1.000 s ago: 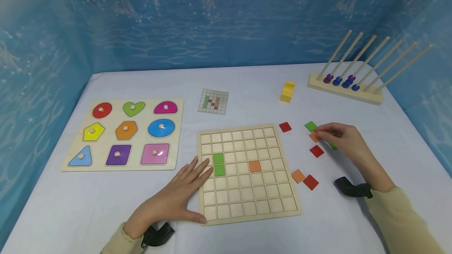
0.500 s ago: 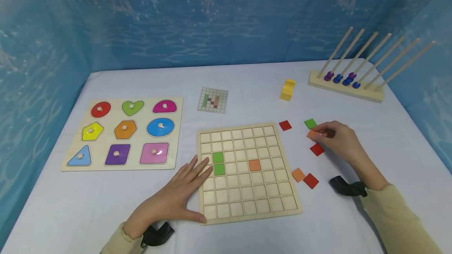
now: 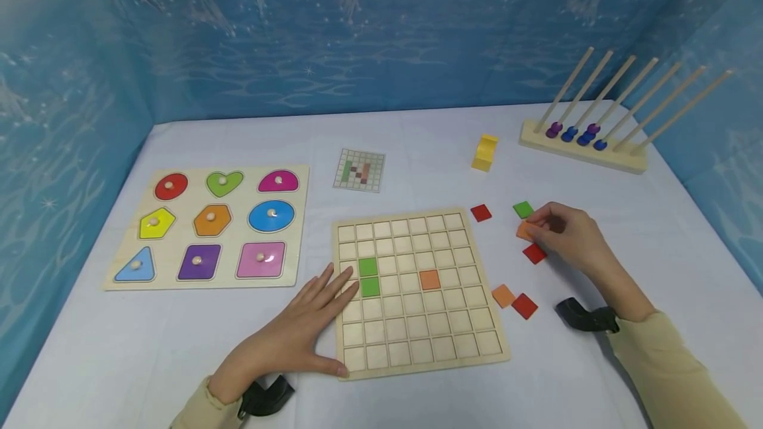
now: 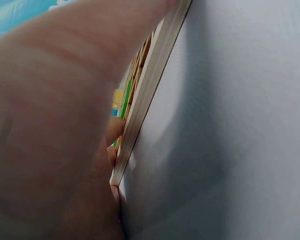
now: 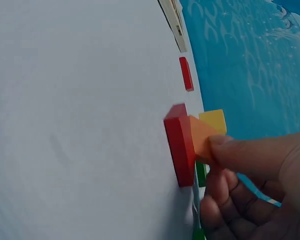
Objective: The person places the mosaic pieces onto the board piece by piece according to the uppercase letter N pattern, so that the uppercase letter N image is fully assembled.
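My right hand (image 3: 569,237) pinches an orange tile (image 5: 201,138) between thumb and fingers, at the right of the wooden grid board (image 3: 417,354). Close by lie a green tile (image 3: 523,210) and a red tile (image 3: 534,253); in the right wrist view that red tile (image 5: 179,147) stands in front of the orange one. My left hand (image 3: 292,336) rests with spread, straight fingers on the board's left edge, its thumb at the lower left corner. Two green tiles (image 3: 369,277) and one orange tile (image 3: 430,280) sit in the board's cells.
Right of the board lie another orange tile (image 3: 503,296) and red tiles (image 3: 525,306). Behind it are a small pattern card (image 3: 359,171) and a yellow block (image 3: 485,153). A knobbed shape puzzle (image 3: 179,224) lies left; a bead rack (image 3: 581,151) stands back right.
My right hand has shifted slightly left with the orange tile, which has turned a little. A green tile earlier visible beneath that hand is now hidden. My left hand has stayed put.
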`<control>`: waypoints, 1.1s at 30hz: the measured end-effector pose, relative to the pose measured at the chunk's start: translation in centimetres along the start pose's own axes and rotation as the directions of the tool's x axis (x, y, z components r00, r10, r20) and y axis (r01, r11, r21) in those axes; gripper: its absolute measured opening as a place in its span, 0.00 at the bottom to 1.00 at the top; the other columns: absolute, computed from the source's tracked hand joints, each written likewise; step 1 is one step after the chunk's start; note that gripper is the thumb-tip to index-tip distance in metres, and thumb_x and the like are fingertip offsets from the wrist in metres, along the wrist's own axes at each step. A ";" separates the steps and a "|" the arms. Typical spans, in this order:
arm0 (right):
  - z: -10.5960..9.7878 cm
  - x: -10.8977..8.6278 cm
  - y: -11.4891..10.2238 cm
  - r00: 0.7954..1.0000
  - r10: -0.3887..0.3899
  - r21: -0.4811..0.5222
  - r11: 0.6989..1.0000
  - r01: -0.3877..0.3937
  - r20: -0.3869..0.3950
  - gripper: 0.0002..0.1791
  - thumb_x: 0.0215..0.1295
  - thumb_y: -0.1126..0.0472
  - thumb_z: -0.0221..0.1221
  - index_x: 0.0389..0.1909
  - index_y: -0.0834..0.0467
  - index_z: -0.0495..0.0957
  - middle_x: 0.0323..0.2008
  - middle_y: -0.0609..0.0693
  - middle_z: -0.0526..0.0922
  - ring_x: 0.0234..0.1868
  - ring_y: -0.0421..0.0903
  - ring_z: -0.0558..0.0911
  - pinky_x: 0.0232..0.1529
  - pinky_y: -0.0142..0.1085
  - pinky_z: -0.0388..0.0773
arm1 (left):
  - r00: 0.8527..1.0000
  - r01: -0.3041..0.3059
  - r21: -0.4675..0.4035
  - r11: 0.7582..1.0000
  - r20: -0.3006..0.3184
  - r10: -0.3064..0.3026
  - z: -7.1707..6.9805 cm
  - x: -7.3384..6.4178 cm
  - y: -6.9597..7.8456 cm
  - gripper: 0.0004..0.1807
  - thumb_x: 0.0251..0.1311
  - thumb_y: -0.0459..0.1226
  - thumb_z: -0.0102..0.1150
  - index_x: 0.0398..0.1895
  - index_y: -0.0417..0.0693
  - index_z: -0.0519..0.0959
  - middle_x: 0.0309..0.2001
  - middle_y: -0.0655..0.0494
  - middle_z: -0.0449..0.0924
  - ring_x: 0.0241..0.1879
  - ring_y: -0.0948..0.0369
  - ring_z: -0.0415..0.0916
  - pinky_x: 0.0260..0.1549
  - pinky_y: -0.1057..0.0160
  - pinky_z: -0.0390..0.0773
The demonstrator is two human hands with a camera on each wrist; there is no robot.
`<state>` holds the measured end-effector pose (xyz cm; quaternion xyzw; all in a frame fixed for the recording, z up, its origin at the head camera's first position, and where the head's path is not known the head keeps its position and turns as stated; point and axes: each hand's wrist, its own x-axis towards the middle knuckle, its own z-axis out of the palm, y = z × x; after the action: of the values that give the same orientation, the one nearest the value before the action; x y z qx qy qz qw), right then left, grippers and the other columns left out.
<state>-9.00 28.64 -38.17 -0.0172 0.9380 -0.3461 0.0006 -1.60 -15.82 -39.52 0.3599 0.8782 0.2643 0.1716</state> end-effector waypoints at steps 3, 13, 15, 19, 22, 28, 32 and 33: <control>-0.4 0.0 -0.2 0.999 0.047 0.039 0.998 -0.047 0.006 0.11 0.63 0.58 0.61 0.39 0.62 0.77 0.32 0.55 0.78 0.31 0.51 0.72 0.24 0.28 0.71 | 1.000 -0.007 0.004 1.000 -0.008 0.007 0.0 0.0 0.0 0.63 0.37 0.66 0.66 0.74 0.50 0.47 0.74 0.57 0.32 0.70 0.53 0.23 0.65 0.47 0.37; 0.1 0.6 -3.9 0.999 0.025 0.277 0.960 -0.032 0.030 0.17 0.61 0.51 0.62 0.39 0.62 0.78 0.34 0.52 0.81 0.34 0.48 0.78 0.33 0.27 0.76 | 1.000 -0.013 -0.001 1.000 -0.007 0.013 0.2 0.0 -0.1 0.63 0.38 0.65 0.66 0.74 0.49 0.46 0.74 0.58 0.32 0.70 0.54 0.23 0.65 0.47 0.37; 0.7 0.6 -5.6 0.998 0.003 0.323 0.946 -0.026 0.069 0.15 0.61 0.56 0.62 0.39 0.65 0.78 0.33 0.51 0.82 0.34 0.48 0.78 0.34 0.29 0.76 | 1.000 -0.009 0.001 1.000 -0.003 0.009 0.2 0.0 -0.1 0.63 0.38 0.66 0.66 0.74 0.50 0.46 0.74 0.58 0.31 0.70 0.54 0.22 0.65 0.48 0.36; 2.5 0.7 -7.9 0.986 -0.040 0.405 0.914 -0.028 0.159 0.11 0.61 0.61 0.62 0.38 0.67 0.78 0.32 0.49 0.83 0.32 0.44 0.79 0.33 0.32 0.74 | 1.000 -0.008 0.006 1.000 -0.002 0.008 0.2 0.0 -0.1 0.64 0.37 0.66 0.65 0.74 0.51 0.45 0.74 0.59 0.31 0.70 0.54 0.22 0.65 0.49 0.36; 4.0 0.9 -8.8 0.970 -0.066 0.436 0.899 -0.045 0.235 0.10 0.61 0.61 0.62 0.37 0.65 0.79 0.32 0.51 0.82 0.32 0.46 0.80 0.33 0.34 0.75 | 1.000 -0.006 0.002 1.000 -0.003 0.006 0.1 0.0 -0.1 0.64 0.37 0.66 0.65 0.74 0.51 0.45 0.74 0.59 0.31 0.70 0.54 0.22 0.65 0.49 0.36; 6.2 1.3 -9.5 0.945 -0.161 0.414 0.910 0.030 0.286 0.03 0.60 0.64 0.62 0.34 0.60 0.81 0.32 0.51 0.82 0.32 0.49 0.79 0.32 0.33 0.75 | 1.000 -0.006 0.003 1.000 -0.004 0.006 0.2 0.0 -0.1 0.64 0.37 0.66 0.65 0.74 0.50 0.45 0.74 0.59 0.31 0.70 0.55 0.22 0.65 0.49 0.36; 7.0 1.2 -9.7 0.935 -0.201 0.383 0.920 0.079 0.291 0.02 0.60 0.66 0.62 0.33 0.58 0.82 0.30 0.49 0.81 0.31 0.48 0.78 0.31 0.33 0.75 | 1.000 -0.004 0.005 1.000 -0.002 0.004 0.1 0.0 -0.1 0.64 0.38 0.66 0.65 0.74 0.50 0.46 0.74 0.59 0.31 0.70 0.55 0.22 0.65 0.50 0.36; 7.2 1.1 -9.7 0.932 -0.215 0.381 0.920 0.093 0.291 0.02 0.60 0.67 0.62 0.32 0.58 0.82 0.31 0.48 0.81 0.31 0.47 0.78 0.31 0.33 0.75 | 1.000 -0.003 0.005 1.000 -0.001 0.003 0.1 0.0 0.0 0.64 0.37 0.66 0.66 0.74 0.50 0.46 0.74 0.59 0.31 0.70 0.55 0.22 0.65 0.50 0.36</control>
<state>-9.74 16.59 -37.32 -0.1487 0.8408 -0.5036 0.1315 -1.59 -15.78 -39.61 0.3616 0.8783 0.2628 0.1697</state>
